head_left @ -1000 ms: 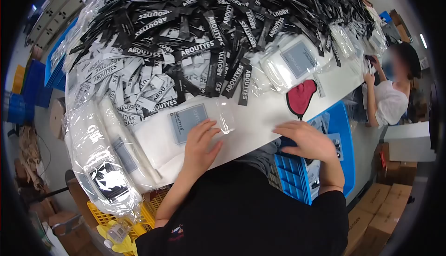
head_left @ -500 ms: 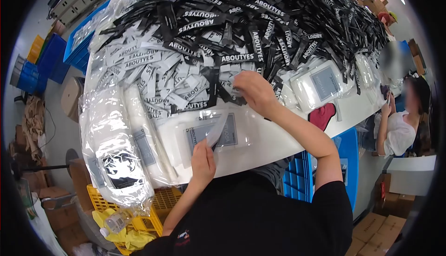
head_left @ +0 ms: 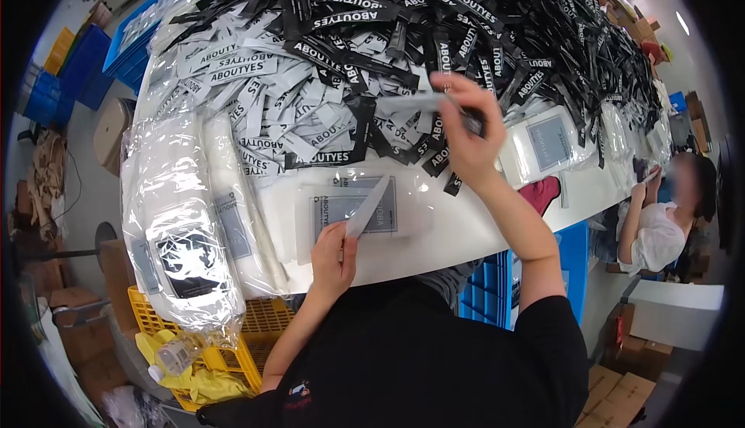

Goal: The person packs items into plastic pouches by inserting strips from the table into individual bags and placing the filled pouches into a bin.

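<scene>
My left hand (head_left: 335,263) is closed on the open edge of a clear plastic bag (head_left: 371,204) with a grey printed label, near the table's front edge. The bag's opening flap stands up from the tabletop. Above and to the right, my right hand (head_left: 472,135) is pinched on a slim packet (head_left: 411,103), smeared by motion, looking grey with a dark end. Beneath this hand spreads a heap of slim printed packets, white packets (head_left: 272,110) on the left and black packets (head_left: 466,9) further back and right.
Filled clear bags (head_left: 174,195) lie stacked at the left end of the white table (head_left: 403,261). More bags (head_left: 543,145) and a dark red cloth (head_left: 541,195) lie to the right. Blue crates (head_left: 485,288) and a yellow crate (head_left: 252,335) stand below. Another person (head_left: 660,230) works at right.
My right hand has risen off the heap and moved right with a packet. A black packet that lay by its fingers is gone from that spot. My left hand still holds the bag.
</scene>
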Available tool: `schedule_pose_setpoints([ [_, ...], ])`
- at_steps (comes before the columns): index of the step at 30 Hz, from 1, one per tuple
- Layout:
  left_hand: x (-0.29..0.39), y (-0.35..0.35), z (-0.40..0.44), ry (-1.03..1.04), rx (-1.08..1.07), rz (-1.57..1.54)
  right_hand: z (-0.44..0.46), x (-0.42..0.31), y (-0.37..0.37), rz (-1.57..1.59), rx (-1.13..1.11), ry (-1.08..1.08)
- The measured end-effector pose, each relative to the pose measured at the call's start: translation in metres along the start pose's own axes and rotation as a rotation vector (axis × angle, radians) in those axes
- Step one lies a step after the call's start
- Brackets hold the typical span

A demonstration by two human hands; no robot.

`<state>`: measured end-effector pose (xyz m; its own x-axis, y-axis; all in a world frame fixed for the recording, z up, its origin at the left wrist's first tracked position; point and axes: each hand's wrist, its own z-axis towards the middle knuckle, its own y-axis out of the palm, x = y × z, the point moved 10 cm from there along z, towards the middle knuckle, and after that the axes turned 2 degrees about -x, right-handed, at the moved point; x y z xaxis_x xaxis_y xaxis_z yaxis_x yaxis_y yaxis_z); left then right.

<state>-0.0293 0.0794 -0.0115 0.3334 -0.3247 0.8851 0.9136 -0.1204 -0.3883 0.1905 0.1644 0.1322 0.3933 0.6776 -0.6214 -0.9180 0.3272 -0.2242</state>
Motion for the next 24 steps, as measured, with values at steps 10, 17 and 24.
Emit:
schedule_pose_setpoints([
  [10, 0.028, -0.006, 0.01, 0.007, -0.035, 0.068, -0.181, 0.0, -0.04, 0.241, 0.234, 0.54],
  [17, 0.079, 0.033, 0.017, 0.255, -0.134, 0.049, -0.216, 0.013, -0.046, 0.227, 0.291, 0.819],
  [24, 0.084, 0.051, -0.002, 0.33, -0.407, 0.169, -0.184, 0.008, -0.004, 0.342, -0.047, 1.147],
])
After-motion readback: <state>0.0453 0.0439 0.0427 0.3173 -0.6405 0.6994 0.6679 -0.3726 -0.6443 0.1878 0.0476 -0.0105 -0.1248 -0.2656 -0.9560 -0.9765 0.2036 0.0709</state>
